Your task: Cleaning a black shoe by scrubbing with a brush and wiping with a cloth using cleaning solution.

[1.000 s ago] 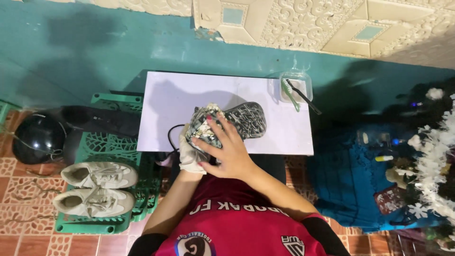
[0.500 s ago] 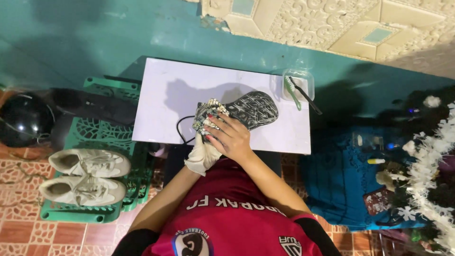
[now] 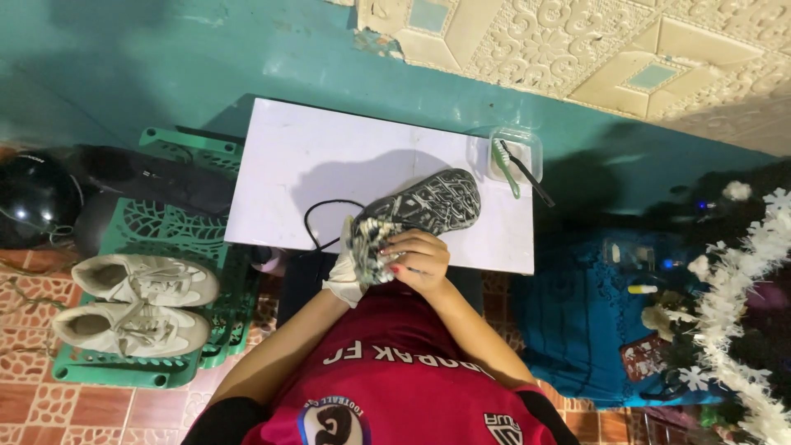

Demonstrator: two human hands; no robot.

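Seen from above: dark sneaker [image 3: 424,204] lying sole-up on white table [image 3: 313,165], near its front edge. Right hand [image 3: 418,262] closed around a patterned rag [image 3: 368,241], pressed against the heel — wiping underway. Left hand [image 3: 344,276] half hidden; grip unclear. Likely calls for steadying the shoe.

Shoe [image 3: 424,206]: sole up, rubber-looking tread, dark with pale speckles, rough and matt; cord [image 3: 317,218] thin, black, smooth. Cloth [image 3: 362,247]: crumpled fabric, patterned, soft and matt, held between the left hand [image 3: 346,276], which wears a thin pale glove, and the bare right hand [image 3: 420,262]. Table [image 3: 329,156]: smooth white top, faint sheen; tub [image 3: 515,152] clear glossy plastic; crate [image 3: 177,235] green moulded plastic lattice; sneakers [image 3: 136,301] off-white, matt; helmet [image 3: 33,194] black, glossy.
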